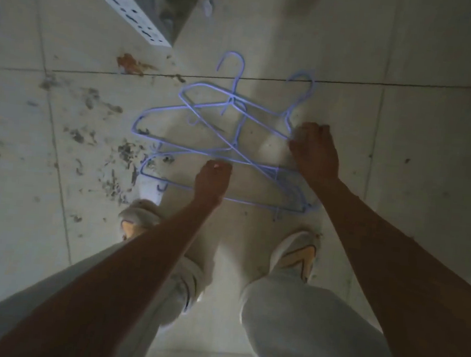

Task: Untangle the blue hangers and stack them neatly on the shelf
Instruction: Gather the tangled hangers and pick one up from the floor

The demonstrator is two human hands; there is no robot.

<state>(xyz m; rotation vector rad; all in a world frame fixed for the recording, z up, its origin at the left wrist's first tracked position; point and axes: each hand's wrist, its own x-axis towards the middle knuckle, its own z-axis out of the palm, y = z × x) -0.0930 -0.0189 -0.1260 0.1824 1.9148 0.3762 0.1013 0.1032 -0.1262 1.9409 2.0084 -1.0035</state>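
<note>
Floor: pale tiled floor [409, 65] in dim light, dark grout lines crossing it, grey smudges and a rust-coloured stain [130, 63] at left of centre.
Shelf: a white perforated upright [124, 6] of a shelving unit slants across the upper left of the frame; what the unit carries cannot be made out.
Hangers: a tangle of blue hangers [217, 142], thin wire frames overlapping one another, sits at centre frame above the floor, two hooks pointing toward the top of the frame. None is on the shelf.
Left hand: the left hand [211, 182] reaches in from lower left, its grip narrow and pinched on a lower bar of the tangle near centre.
Right hand: the right hand [313, 154] comes in from the right, fingers curled in a closed grip around the wire at the tangle's right side, just below one hook's neck.
Person: seen from above, bare forearms extended, light grey trousers [295, 326] and pale shoes [296, 254] with orange panels planted just below the hangers.
</note>
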